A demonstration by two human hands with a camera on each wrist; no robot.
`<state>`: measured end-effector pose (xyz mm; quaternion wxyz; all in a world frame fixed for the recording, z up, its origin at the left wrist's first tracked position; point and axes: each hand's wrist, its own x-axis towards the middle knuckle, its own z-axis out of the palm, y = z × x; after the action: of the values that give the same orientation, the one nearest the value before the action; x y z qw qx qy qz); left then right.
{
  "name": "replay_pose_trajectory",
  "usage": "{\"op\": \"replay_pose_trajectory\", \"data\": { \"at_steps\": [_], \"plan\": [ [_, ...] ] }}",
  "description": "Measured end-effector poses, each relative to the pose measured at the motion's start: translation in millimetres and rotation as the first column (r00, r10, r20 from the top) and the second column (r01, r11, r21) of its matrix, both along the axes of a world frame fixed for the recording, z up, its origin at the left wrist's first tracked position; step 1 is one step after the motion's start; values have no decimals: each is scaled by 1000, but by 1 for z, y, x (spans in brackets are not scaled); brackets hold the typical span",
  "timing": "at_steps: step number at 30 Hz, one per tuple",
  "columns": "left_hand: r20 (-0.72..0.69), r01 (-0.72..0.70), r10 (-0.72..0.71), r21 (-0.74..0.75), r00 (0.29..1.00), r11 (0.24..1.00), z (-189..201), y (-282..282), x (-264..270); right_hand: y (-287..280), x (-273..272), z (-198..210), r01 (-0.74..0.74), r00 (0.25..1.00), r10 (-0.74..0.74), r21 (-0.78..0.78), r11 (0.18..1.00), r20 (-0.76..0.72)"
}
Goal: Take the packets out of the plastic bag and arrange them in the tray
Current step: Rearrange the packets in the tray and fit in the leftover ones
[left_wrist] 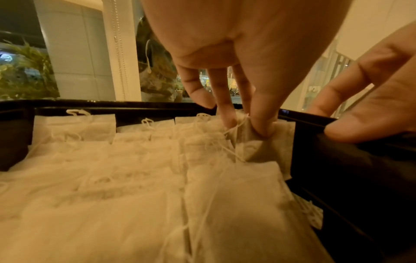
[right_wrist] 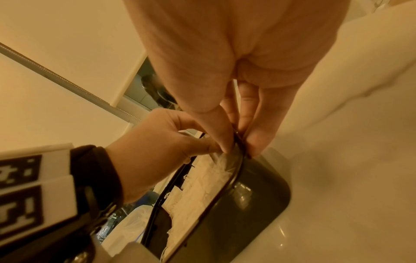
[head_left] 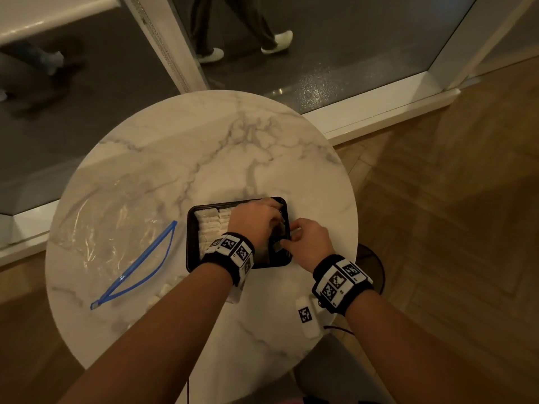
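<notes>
Both hands work at the tray's [head_left: 192, 228] right edge: the left hand [head_left: 256, 220] pinches a packet [left_wrist: 254, 142] near the far right corner, the right hand [head_left: 309, 243] clamps the rim beside it. Rows of packets fill the left side; the plastic bag [head_left: 116, 228] lies flat, well apart, towards the table's [head_left: 233, 141] left edge.

tray [head_left: 191, 228] black; packets [head_left: 208, 225] white; bag [head_left: 116, 225] clear, blue zip edge; table [head_left: 204, 147] white, grey-veined marble.
</notes>
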<state>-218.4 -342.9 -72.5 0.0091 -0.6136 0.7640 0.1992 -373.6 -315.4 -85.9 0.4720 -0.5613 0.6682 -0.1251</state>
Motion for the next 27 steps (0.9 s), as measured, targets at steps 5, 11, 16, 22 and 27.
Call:
{"op": "replay_pose_trajectory", "data": {
  "at_steps": [5, 11, 16, 22, 27],
  "plan": [
    [63, -18, 21, -47, 998, 999, -5, -5, -2, 2, 1, 1, 5, 1000, -5, -1, 1000, 10],
    [84, -75, 78, -39, 993, 996, -1, -12, 2, 4, 0, 1, 7, 1000, -7, -1, 1000, 15],
    [193, -15, 18, -19, 981, 1000, 4, -14, -1, 4, 2, 1, 8, 1000, -8, -3, 1000, 11],
    [138, -157, 156, -4, 978, 988, 4, -12, -3, 5, 1, 0, 16, 1000, -16, -5, 1000, 6],
    [15, -286, 286, 90, 958, 954, 8, -17, -7, 5, 3, -1, 20, 1000, -20, 9, 1000, -3]
  ]
}}
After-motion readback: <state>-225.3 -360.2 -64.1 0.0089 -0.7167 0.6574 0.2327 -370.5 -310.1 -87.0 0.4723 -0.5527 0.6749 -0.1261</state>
